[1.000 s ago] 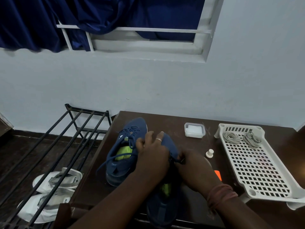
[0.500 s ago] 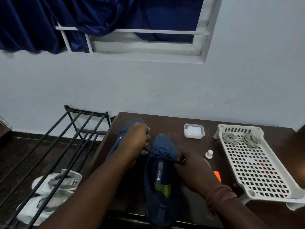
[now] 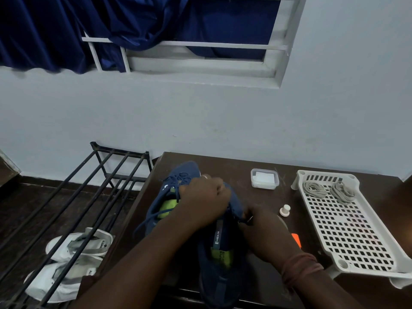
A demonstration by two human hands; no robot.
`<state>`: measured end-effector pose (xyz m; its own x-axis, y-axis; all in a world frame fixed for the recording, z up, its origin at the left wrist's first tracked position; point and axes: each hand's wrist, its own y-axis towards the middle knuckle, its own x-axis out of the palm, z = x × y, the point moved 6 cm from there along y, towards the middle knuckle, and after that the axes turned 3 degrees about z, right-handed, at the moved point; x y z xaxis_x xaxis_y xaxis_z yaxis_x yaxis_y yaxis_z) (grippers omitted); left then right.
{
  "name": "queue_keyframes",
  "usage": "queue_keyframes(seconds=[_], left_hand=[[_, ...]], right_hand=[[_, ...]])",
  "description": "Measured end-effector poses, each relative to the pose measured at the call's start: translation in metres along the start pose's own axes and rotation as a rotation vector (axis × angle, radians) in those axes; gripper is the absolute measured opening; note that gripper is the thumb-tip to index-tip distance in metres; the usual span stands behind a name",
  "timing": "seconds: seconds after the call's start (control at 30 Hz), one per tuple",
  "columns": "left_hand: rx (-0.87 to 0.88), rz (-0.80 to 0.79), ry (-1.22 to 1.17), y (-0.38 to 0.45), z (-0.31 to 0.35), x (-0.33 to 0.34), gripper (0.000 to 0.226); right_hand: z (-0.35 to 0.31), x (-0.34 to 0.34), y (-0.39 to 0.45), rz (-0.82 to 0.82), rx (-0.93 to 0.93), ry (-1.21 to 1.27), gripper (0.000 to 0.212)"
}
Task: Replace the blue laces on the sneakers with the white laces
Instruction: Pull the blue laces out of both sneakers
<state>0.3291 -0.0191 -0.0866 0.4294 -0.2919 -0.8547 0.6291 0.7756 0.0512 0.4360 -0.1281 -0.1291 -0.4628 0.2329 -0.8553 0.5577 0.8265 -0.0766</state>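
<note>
near sneaker (image 3: 219, 253) on tabletop (image 3: 225, 166), blue laces in | left hand (image 3: 204, 202) curled over its lace area, right hand (image 3: 259, 228) pinched lace at side eyelet | white laces (image 3: 328, 190) untouched in tray (image 3: 347, 230) | risk: hard pull could snag lace, drag shoe off front edge

Blue knit-cloth sneakers (image 3: 219, 259) on dark glossy wood table (image 3: 223, 162); white perforated plastic tray (image 3: 347, 228); black metal rack (image 3: 89, 175); sheeny blue curtain (image 3: 111, 25).
</note>
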Motion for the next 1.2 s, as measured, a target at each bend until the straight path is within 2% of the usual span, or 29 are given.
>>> queue_keyframes(seconds=[0.03,0.1,0.17,0.23,0.27,0.33,0.37,0.47,0.5,0.57,0.63,0.7,0.8,0.83,0.93,1.03,1.13,1.2], left_hand=[[-0.004,0.034,-0.115,0.001,0.001,-0.008,0.028],[-0.117,0.068,-0.305,0.005,-0.002,-0.022,0.026],[-0.337,0.082,-0.650,0.009,-0.017,-0.031,0.022],[-0.503,0.056,-0.993,0.008,-0.030,-0.032,0.030],[-0.504,0.083,-1.011,0.011,-0.038,-0.032,0.030],[-0.488,0.180,-0.817,0.012,-0.050,-0.035,0.024],[-0.488,0.205,-0.726,0.010,-0.052,-0.032,0.028],[-0.522,0.179,-0.616,0.006,-0.049,-0.024,0.043],[-0.521,0.200,-0.563,0.004,-0.046,-0.025,0.042],[-0.389,0.205,-0.412,0.004,-0.035,-0.029,0.039],[-0.274,0.118,-0.300,0.005,-0.031,-0.021,0.024],[-0.262,0.003,-0.156,0.003,-0.036,-0.009,0.007],[-0.249,0.019,-0.005,-0.001,-0.042,-0.005,0.024],[-0.244,0.024,0.014,-0.003,-0.043,-0.004,0.028],[-0.305,-0.087,-0.005,-0.002,-0.050,0.002,0.034],[-0.339,-0.020,-0.006,0.004,-0.057,-0.005,0.036],[-0.406,-0.029,-0.183,0.005,-0.061,-0.006,0.037],[-0.410,-0.177,-0.195,0.001,-0.056,0.000,0.042]], right_hand=[[0.001,0.000,0.000,0.001,0.004,0.000,0.006],[0.001,0.000,0.001,-0.011,0.002,0.013,0.005],[0.001,0.001,0.001,-0.025,-0.001,0.016,0.002],[0.000,0.001,0.000,-0.007,-0.006,0.003,0.003],[-0.002,0.001,-0.002,0.001,-0.014,-0.005,0.009],[-0.011,0.003,-0.005,-0.003,-0.058,0.000,0.024],[-0.016,0.007,-0.006,-0.023,-0.091,0.001,0.033],[-0.028,0.022,-0.004,-0.055,-0.225,-0.048,0.046],[-0.029,0.027,-0.002,-0.050,-0.249,-0.075,0.044],[-0.028,0.036,-0.001,-0.033,-0.265,-0.105,0.036],[-0.029,0.041,0.001,-0.010,-0.279,-0.096,0.027],[-0.028,0.046,0.004,-0.013,-0.276,-0.105,0.025],[-0.030,0.046,0.009,0.012,-0.284,-0.114,0.015],[-0.031,0.043,0.010,0.032,-0.284,-0.092,0.012],[-0.027,0.021,0.017,0.166,-0.210,-0.011,0.025],[-0.009,-0.007,0.025,0.338,-0.085,0.029,0.037],[0.006,-0.015,0.028,0.348,0.016,0.249,0.036],[0.005,-0.008,0.027,0.304,-0.008,0.253,0.036]])
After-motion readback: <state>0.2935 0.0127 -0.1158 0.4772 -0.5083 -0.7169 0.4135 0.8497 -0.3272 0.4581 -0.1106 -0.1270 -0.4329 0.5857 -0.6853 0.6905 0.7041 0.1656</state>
